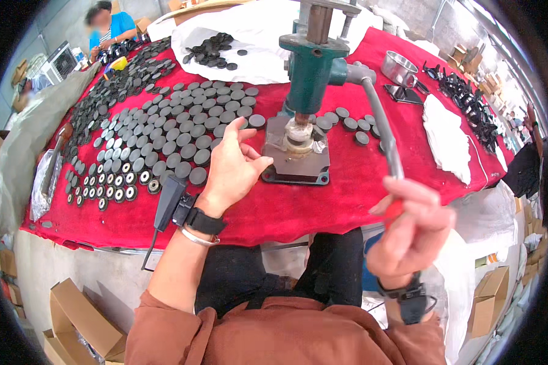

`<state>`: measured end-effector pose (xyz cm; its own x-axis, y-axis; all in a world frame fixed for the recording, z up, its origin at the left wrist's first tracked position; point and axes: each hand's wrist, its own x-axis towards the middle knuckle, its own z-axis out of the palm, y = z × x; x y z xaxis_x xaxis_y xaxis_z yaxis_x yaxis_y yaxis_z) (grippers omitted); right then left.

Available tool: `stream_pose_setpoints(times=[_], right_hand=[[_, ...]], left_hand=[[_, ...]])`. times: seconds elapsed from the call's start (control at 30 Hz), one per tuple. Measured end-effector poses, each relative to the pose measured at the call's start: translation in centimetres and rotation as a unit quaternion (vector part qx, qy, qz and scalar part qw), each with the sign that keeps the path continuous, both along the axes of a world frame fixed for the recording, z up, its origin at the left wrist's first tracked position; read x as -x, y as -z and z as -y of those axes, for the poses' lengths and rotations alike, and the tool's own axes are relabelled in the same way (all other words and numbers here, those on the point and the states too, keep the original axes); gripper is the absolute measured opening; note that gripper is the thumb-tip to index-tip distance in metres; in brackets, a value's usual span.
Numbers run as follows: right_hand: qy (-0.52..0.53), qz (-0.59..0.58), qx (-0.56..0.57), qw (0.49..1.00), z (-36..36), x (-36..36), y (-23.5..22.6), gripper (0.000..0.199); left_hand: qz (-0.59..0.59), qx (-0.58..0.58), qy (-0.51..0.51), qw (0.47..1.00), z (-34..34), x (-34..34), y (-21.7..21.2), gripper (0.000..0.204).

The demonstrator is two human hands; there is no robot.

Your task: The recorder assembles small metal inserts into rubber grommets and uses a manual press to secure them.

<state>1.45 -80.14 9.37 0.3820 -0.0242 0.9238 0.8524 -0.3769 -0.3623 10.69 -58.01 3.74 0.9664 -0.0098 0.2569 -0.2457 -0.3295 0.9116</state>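
Steel press lever — curved, right hand gripping.

One head-worn fisheye view looks steeply down and forward over the red table from close above. The press stands just ahead at centre; the wearer's lap lies below it, edges bending toward the rim.

Open brown cardboard boxes on the floor lower left; another lower right.
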Motion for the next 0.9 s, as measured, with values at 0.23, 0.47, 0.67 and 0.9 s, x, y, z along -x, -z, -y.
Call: stream_pose_setpoints(times=[0.23, 0.47, 0.67, 0.9], right_hand=[[-0.065, 0.019, 0.049, 0.997, 0.6, -0.4, 1.5, 0.029], [0.082, -0.013, 0.022, 0.996, -0.4, -2.3, -7.9, 0.022], [0.027, -0.271, -0.061, 0.96, -0.5, -15.4, -22.1, 0.027], [0.15, -0.312, 0.065, 0.936, 6.0, -19.2, -16.6, 0.019]], left_hand=[[-0.014, 0.012, -0.004, 1.0, -0.5, 0.7, 0.4, 0.078], [0.052, -0.037, -0.037, 0.997, 0.9, 1.7, 0.1, 0.059], [0.174, -0.112, -0.045, 0.977, 5.3, 2.1, 0.1, 0.015], [0.183, -0.141, -0.03, 0.973, 6.1, 2.2, -0.3, 0.013]])
